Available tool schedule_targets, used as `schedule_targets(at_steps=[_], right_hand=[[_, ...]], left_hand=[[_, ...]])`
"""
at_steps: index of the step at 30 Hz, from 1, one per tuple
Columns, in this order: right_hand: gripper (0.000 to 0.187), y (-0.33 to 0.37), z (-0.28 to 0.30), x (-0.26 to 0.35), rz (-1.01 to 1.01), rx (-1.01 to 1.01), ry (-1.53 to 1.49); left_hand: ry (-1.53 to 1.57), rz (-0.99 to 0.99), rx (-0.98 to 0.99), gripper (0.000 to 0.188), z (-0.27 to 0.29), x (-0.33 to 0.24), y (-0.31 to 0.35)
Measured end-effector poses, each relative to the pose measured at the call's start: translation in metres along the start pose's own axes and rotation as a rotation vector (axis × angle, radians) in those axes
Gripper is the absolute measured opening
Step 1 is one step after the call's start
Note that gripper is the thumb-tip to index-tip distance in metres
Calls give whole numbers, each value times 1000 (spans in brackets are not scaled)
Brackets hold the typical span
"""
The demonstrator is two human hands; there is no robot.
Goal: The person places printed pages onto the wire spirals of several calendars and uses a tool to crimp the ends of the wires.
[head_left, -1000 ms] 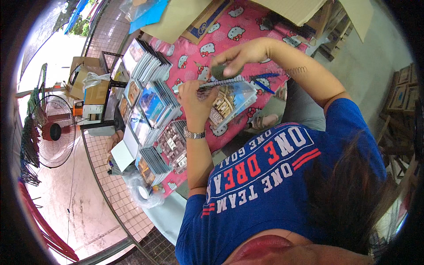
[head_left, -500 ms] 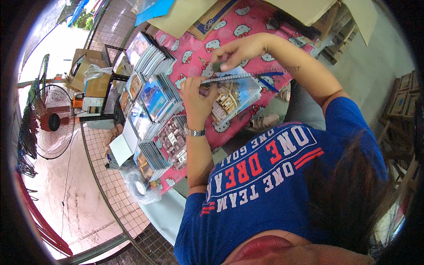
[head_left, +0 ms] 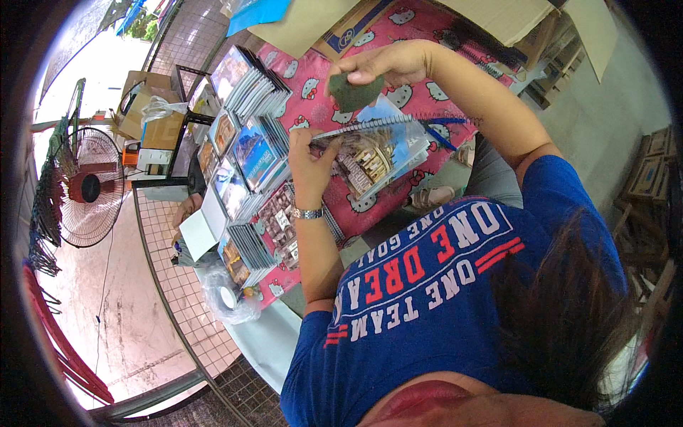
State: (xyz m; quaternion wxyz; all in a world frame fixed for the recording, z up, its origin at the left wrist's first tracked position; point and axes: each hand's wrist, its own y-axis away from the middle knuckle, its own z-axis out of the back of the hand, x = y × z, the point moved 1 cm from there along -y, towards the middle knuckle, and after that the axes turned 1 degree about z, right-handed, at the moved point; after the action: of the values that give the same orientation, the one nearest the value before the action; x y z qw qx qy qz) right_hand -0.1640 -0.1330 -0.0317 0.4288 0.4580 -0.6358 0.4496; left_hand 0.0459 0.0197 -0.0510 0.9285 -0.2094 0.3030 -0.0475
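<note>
My left hand pinches the left end of a spiral-bound notebook along its bound edge. The notebook's cover pictures a pale building under blue sky. A wire coil runs along that edge and sticks out beyond its right end. Above the notebook, my right hand grips a dark green scouring pad, apart from the coil. Blue-handled tools, of a kind I cannot make out, lie partly under the notebook's right side.
Stacks of notebooks stand left on a pink patterned tablecloth. Loose dark coils lie at the far right. A co-worker's hand is beside a white sheet. A fan and cardboard box stand left.
My right hand has risen slightly and turned, so the green pad shows its broad face. The coil now shows past the notebook's right end. My left hand keeps its hold.
</note>
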Motion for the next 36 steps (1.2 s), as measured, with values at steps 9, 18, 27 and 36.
schedule_targets(at_steps=[9, 18, 27, 36], right_hand=[[79, 75, 106, -143, -650, -865, 1359], [51, 8, -34, 7, -340, -212, 1045], [27, 8, -66, -7, -239, -353, 1656], [23, 2, -68, 7, -168, -273, 1589]], left_hand=[[-26, -78, -6, 33, -16, -24, -7], [-31, 2, 45, 32, -15, -17, -4], [-70, -87, -27, 28, -18, -16, -1], [-12, -58, 12, 28, -16, -20, -1]])
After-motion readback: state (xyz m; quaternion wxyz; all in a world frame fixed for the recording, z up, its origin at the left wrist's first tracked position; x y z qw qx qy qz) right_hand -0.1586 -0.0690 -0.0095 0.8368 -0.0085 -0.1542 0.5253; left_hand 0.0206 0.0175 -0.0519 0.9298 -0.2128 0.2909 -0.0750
